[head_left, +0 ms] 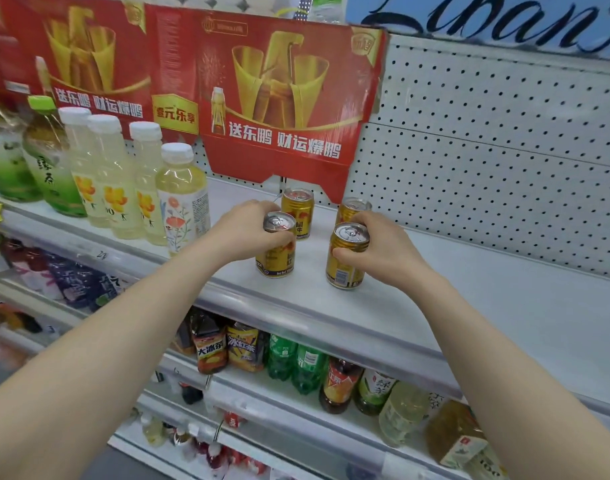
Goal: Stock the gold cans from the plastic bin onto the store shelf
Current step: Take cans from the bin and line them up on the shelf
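nearest to me, both bare forearms reach up and forward from the bottom corners. under them the lower shelves [331, 403] carry crowded drink bottles: dark tea, green soda and pale ones. they all sit below the level where i work and not in the way.

the store shelf [470, 299] is white with a clear rail along its front edge. my left hand [243, 230] is wrapped round the upper part of the front left gold can [275, 263], fingers curled just under the rim. my right hand [390, 252] holds the front right gold can [345, 270] the same way, thumb on the near side and fingers round the back. both held cans stand near the front of the shelf, well apart from each other. their long axes are upright, silver pull-tab tops up, and their bases look set down.

just behind them stand the back left gold can [298, 209], close to my left fingers, and the back right gold can [352, 206], partly hidden by my right hand. both are also upright. that makes four gold cans, in two rows of two.

to the left, four pale yellow bottles [116, 188] with white caps crowd the shelf, the nearest just beside my left wrist. two green tea bottles [50, 157] stand beyond them.

farther back, a red cardboard display [283, 109] hangs low over the rear cans, and the white pegboard [487, 150] closes the shelf.
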`<act>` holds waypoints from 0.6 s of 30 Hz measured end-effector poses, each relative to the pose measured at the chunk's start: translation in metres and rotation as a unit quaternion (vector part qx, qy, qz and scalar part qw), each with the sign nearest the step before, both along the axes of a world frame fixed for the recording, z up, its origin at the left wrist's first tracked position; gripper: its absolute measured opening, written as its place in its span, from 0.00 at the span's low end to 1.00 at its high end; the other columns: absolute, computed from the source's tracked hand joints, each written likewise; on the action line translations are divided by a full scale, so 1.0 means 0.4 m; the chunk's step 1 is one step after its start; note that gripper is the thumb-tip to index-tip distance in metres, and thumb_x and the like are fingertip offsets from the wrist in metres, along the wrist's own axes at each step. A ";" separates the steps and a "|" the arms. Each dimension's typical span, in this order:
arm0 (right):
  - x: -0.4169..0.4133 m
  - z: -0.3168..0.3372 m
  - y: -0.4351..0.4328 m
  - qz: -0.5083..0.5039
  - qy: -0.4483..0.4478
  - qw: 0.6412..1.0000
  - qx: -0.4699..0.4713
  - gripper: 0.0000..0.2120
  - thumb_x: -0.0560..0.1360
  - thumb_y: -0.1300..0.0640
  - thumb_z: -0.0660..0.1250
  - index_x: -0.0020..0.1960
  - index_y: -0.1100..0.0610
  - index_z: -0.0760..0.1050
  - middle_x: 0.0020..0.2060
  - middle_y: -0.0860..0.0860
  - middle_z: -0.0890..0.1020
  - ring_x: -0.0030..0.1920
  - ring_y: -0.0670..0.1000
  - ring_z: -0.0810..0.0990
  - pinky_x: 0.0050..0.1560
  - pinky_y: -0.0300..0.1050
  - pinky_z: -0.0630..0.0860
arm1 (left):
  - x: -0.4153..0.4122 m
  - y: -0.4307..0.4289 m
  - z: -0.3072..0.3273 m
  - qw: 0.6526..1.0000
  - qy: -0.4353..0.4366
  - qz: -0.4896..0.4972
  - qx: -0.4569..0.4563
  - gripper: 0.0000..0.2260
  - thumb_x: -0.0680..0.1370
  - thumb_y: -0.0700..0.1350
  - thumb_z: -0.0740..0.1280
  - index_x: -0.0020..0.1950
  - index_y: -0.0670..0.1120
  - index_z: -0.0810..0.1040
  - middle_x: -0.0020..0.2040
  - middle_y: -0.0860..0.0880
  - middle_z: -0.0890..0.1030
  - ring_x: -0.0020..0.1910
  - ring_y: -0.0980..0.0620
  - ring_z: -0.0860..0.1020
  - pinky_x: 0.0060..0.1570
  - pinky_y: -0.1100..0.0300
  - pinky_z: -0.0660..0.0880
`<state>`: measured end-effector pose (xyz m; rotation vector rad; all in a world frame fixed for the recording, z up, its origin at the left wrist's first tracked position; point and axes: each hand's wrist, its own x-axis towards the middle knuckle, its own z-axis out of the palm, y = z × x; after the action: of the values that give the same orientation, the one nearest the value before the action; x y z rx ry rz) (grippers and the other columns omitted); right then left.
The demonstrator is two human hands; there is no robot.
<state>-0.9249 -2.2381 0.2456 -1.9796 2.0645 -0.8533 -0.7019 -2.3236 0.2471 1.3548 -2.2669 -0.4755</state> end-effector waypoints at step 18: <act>0.009 -0.012 0.010 0.016 0.231 0.973 0.011 0.33 0.77 0.39 0.57 0.76 0.54 0.58 0.71 0.53 0.67 0.65 0.56 0.70 0.61 0.52 0.72 | 0.014 0.034 -0.002 0.980 -0.129 -0.040 -0.145 0.30 0.78 0.61 0.62 0.75 0.47 0.63 0.69 0.46 0.71 0.66 0.45 0.70 0.61 0.50 0.70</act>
<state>-0.9213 -2.2340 0.2408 -2.3690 2.2439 -0.3807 -0.6965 -2.3101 0.2463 1.2392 -2.4872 0.0127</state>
